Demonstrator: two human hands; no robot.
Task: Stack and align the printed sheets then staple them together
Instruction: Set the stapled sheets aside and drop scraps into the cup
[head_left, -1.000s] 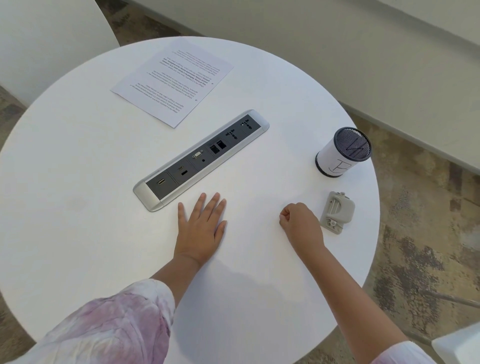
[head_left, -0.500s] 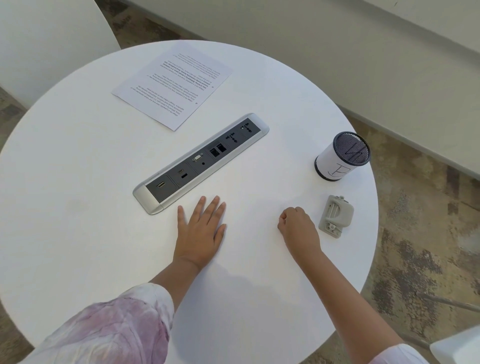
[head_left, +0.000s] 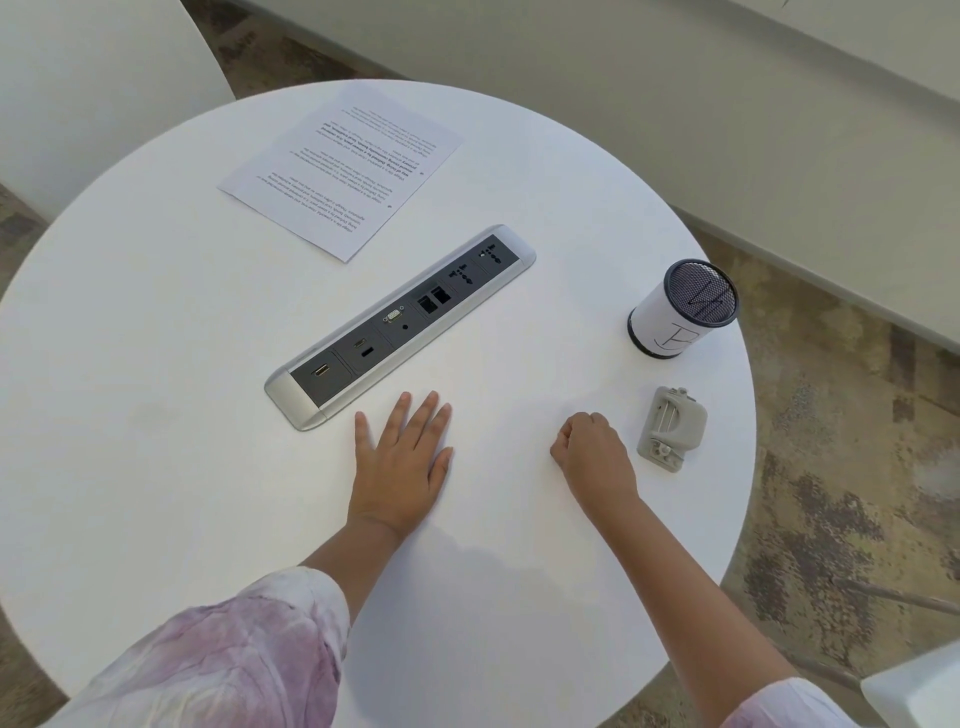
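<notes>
One stack of printed sheets far beyond the left hand, page count unclear. Left hand flat, fingers spread, empty. One socket strip just beyond. Right hand fisted, contents hidden. One stapler just right; one cup beyond.

printed sheets: text too small to read; number of sheets cannot be told
right hand: fingers curled under, palm hidden
round table: near edge cut by bottom of frame
stapler: small details unclear
</notes>
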